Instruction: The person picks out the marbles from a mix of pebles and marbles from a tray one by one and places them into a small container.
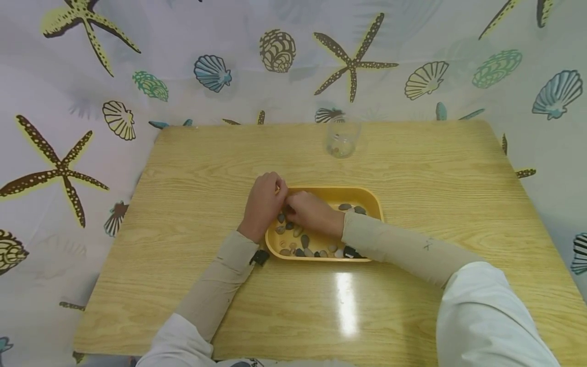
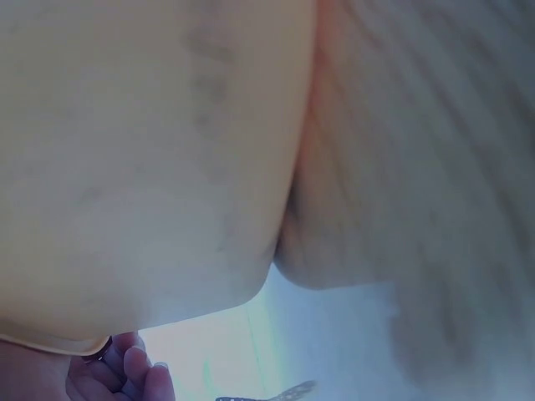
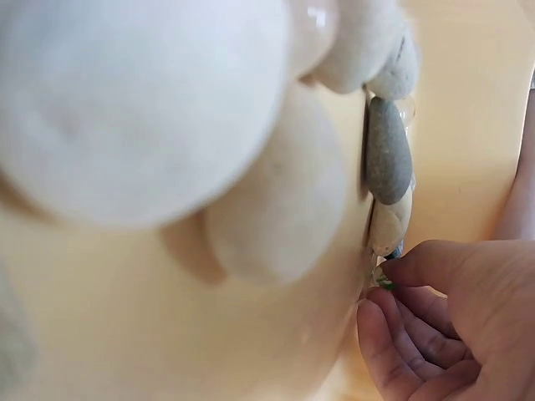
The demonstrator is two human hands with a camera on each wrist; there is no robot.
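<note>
My right hand [image 1: 314,211] reaches down into the yellow tray [image 1: 371,201]. In the right wrist view its thumb and index finger pinch a small clear-and-green glass bead [image 3: 384,282] beside a row of pebbles. A grey pebble [image 3: 389,150] lies just above those fingertips. My left hand [image 1: 265,201] is at the tray's upper left corner, fingers curled, close beside the right hand. In the left wrist view, a dark rounded thing [image 2: 100,348] shows between its fingers and the tray rim; I cannot tell whether the hand holds it.
Several grey, white and brown pebbles [image 1: 309,252] lie along the tray's near side, with more near its right end. A clear glass cup [image 1: 341,145] with a few small bits in it stands at the back of the wooden table [image 1: 206,168]. A shell-patterned curtain [image 1: 229,30] surrounds the table.
</note>
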